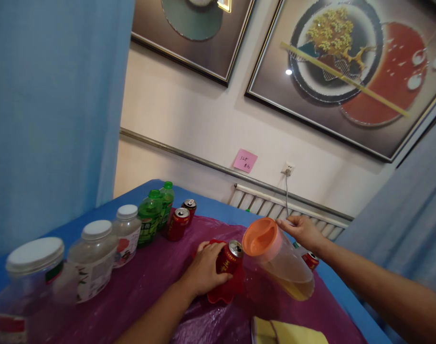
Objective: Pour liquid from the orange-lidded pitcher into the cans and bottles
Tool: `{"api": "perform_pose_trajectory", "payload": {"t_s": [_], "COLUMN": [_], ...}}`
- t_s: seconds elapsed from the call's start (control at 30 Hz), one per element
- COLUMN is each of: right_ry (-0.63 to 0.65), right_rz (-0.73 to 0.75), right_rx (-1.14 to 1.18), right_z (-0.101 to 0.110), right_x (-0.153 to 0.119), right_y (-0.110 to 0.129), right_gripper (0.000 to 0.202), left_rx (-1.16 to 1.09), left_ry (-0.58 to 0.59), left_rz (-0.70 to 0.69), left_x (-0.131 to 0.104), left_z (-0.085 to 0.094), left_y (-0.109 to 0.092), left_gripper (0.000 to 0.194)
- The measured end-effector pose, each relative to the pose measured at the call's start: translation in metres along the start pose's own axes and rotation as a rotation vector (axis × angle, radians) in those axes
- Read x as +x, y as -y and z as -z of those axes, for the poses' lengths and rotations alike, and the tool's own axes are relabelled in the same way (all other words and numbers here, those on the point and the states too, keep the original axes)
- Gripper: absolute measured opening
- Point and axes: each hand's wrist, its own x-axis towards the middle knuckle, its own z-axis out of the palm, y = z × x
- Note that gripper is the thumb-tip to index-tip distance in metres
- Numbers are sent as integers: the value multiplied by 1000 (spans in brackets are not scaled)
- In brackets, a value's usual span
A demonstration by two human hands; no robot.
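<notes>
- Tabletop (207,204), one: purple-sheeted.
- White-lidded jars (96,263), three: person's left side.
- Pitcher (282,263), one: tilted, clamped in right hand (303,232).
- Green bottles (149,219), two: beside jars.
- Red cans (228,260), four: one clamped in left hand (204,270), over red dish (223,292).

The left hand (205,268) grips a red can (228,260) over a red tray (235,285), and the right hand (305,232) holds a tilted clear pitcher (287,270) beside it. White-lidded jars (96,258) and green bottles (149,217) line the surface's (212,206) left side; a yellow cloth (291,332) lies near its front edge.
</notes>
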Motion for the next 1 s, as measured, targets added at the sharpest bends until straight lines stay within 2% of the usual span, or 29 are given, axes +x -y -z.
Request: {"api": "perform_pose_trajectory", "payload": {"t_s": [1.0], "right_ry": [29], "right_rz": [-26], "right_rx": [5], "right_z": [2], "right_x": [-2], "right_y": [-1], "right_gripper": [60], "left_rx": [-13], "left_ry": [22], "left_rz": [-9], "left_x": [0], "left_z": [1], "left_y": [0], "left_gripper": [78]}}
